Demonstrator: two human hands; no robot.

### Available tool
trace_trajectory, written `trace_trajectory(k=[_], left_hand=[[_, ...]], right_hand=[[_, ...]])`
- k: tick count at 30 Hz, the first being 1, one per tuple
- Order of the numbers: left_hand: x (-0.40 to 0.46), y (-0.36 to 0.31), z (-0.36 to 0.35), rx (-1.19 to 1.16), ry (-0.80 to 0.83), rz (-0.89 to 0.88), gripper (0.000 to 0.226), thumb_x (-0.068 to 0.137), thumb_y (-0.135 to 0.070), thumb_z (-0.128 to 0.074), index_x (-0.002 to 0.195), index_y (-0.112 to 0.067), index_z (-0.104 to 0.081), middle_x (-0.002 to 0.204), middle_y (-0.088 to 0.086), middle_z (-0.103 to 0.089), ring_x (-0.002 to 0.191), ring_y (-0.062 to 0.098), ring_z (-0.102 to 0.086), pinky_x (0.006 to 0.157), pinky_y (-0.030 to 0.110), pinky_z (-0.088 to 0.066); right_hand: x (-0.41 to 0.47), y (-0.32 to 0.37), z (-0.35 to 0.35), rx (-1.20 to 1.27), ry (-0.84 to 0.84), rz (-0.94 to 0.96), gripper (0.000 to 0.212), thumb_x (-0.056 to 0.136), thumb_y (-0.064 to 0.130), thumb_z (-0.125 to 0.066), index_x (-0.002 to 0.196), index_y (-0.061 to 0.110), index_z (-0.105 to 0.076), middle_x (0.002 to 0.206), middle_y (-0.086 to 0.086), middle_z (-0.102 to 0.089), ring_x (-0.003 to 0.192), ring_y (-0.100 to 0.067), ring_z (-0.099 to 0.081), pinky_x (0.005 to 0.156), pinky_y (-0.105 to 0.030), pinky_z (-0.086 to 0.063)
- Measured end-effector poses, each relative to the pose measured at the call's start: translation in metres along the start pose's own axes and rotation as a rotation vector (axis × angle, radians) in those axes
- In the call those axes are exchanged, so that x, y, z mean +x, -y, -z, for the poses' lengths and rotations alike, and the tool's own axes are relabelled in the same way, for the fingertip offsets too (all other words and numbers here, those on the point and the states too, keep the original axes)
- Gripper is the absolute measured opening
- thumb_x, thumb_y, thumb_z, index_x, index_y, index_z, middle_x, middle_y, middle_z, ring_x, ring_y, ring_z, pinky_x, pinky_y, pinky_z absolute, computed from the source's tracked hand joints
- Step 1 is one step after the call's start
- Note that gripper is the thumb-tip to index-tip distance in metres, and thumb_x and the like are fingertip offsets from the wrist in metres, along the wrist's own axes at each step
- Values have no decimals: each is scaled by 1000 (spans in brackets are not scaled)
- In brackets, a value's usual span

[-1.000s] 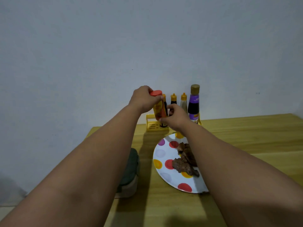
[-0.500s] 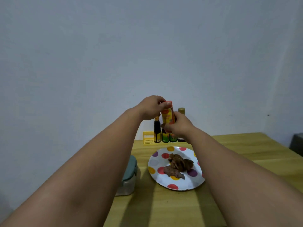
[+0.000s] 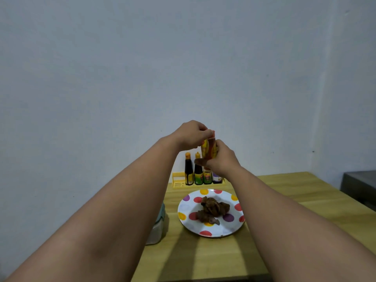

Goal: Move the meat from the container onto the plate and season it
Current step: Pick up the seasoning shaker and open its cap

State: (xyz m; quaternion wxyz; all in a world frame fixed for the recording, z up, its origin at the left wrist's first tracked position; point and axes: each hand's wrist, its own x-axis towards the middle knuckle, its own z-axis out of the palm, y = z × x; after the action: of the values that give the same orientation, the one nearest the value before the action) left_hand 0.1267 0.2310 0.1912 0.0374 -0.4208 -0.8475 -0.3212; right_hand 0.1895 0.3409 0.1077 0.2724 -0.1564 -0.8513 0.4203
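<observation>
Several brown meat pieces (image 3: 212,209) lie in the middle of a white plate (image 3: 189,208) with coloured dots on the wooden table. Above the plate's far side I hold a seasoning bottle (image 3: 209,148) with a yellow and red label, upright in the air. My right hand (image 3: 220,158) grips its lower body. My left hand (image 3: 191,135) closes over its red cap. The container (image 3: 158,226), pale with a teal lid, stands left of the plate, mostly hidden behind my left forearm.
A yellow rack (image 3: 179,180) at the wall holds several sauce bottles (image 3: 188,169), partly hidden by my right hand. The wooden table (image 3: 284,192) extends to the right. A dark grey object (image 3: 360,186) sits past its right edge.
Both hands lifted the seasoning bottle up out of the rack and toward me. My view pulled back and shifted, so the plate now appears smaller and farther.
</observation>
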Motion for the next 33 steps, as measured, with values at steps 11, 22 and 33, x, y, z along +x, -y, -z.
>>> trace_trajectory(k=[11,22,33], left_hand=[[6,0,-10,41,6,-36,44,103,-42,-45,120,-9,-68,109,8,-67,96,23,-61,79,33,-51],[14,14,-15,-27,71,-16,48,102,-45,-45,131,-11,-61,116,7,-64,100,22,-61,81,36,-53],[25,14,-26,-49,72,-73,50,99,-47,-51,135,-13,-60,122,2,-61,102,18,-57,85,34,-51]], right_hand=[[-5,-15,12,238,12,2,44,84,24,-73,120,23,-48,98,3,-58,82,-16,-63,78,-35,-56],[5,-24,17,551,209,-194,33,91,20,-51,124,22,-54,118,-12,-63,106,-31,-59,92,-49,-51],[15,-42,10,485,84,-139,46,86,26,-72,123,25,-44,116,-2,-55,104,-25,-57,75,-36,-53]])
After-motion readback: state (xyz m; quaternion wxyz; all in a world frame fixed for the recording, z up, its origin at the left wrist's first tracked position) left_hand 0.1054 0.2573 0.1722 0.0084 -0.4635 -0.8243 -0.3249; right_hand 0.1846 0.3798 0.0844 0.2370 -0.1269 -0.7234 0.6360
